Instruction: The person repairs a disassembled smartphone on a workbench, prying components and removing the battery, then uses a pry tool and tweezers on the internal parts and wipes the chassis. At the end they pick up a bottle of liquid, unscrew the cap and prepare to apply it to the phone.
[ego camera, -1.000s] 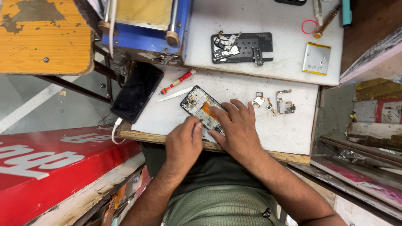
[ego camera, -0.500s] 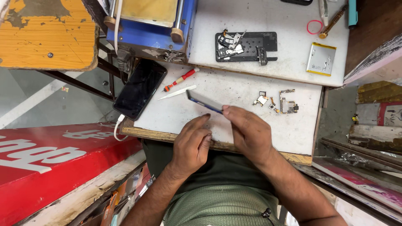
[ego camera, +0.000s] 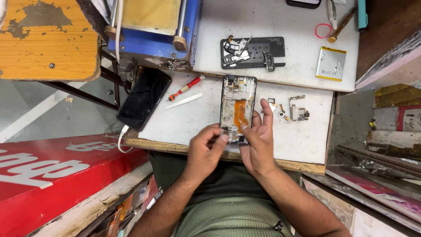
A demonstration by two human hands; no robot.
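An opened phone body [ego camera: 237, 106] with an orange flex strip inside is held upright over the white worktop [ego camera: 197, 123]. My right hand [ego camera: 258, 142] grips its lower right side, index finger stretched up along the edge. My left hand [ego camera: 207, 150] pinches the bottom left corner with thumb and fingertips. Small circuit-board parts [ego camera: 298, 109] lie just right of the phone.
A black phone [ego camera: 144, 98] on a white cable lies at the worktop's left edge. A red screwdriver [ego camera: 187, 87] and a white pry tool [ego camera: 183, 101] lie beside it. Behind are a black holder plate [ego camera: 254, 52], a silver battery [ego camera: 330, 63], a blue machine [ego camera: 153, 35] and a red band [ego camera: 323, 30].
The phone body was turned from lying tilted, through edge-on, to upright with its open inside facing the camera. Both hands shifted to grip its lower end.
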